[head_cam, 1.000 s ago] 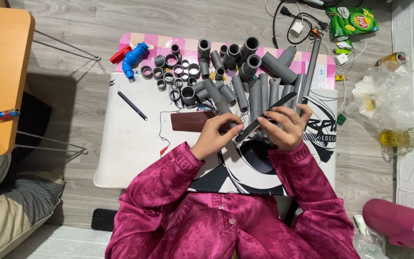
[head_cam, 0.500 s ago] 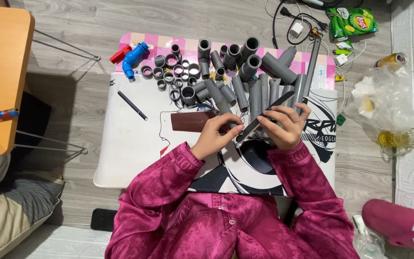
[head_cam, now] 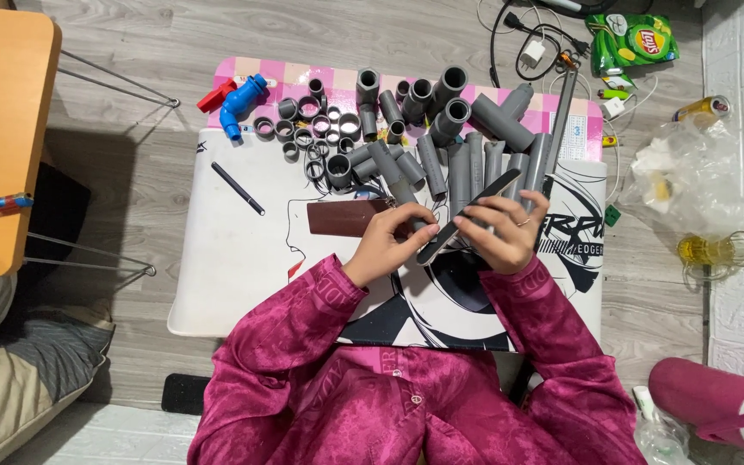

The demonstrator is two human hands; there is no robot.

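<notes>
While the left hand (head_cam: 387,244) pinches 1 short grey pipe piece (head_cam: 416,226) at centre frame, the right hand (head_cam: 503,231) curls its fingers around a long dark file (head_cam: 467,215) laid against it. Filing looks underway; many grey pipes (head_cam: 458,146) above appear to wait.

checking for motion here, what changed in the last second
Almost nothing visibly changed. The right hand keeps its grip on the flat dark file, laid against the grey pipe piece that the left hand holds. Both hands stayed in place over the mat. The brown block, black pen and pile of pipes did not move.
</notes>
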